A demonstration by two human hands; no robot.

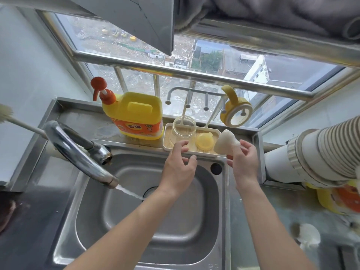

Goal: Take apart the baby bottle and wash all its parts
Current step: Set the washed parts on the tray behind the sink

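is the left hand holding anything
No, the left hand is empty, fingers spread over the sink rim by the tray.

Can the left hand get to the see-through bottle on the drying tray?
Probably yes. The left hand is open and empty, just in front of the tray, and the clear bottle sits right behind its fingertips with nothing between. The right hand, holding the nipple, stays off to the side.

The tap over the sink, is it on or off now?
On. A white stream of water leaves the spout of the tap and falls into the sink.
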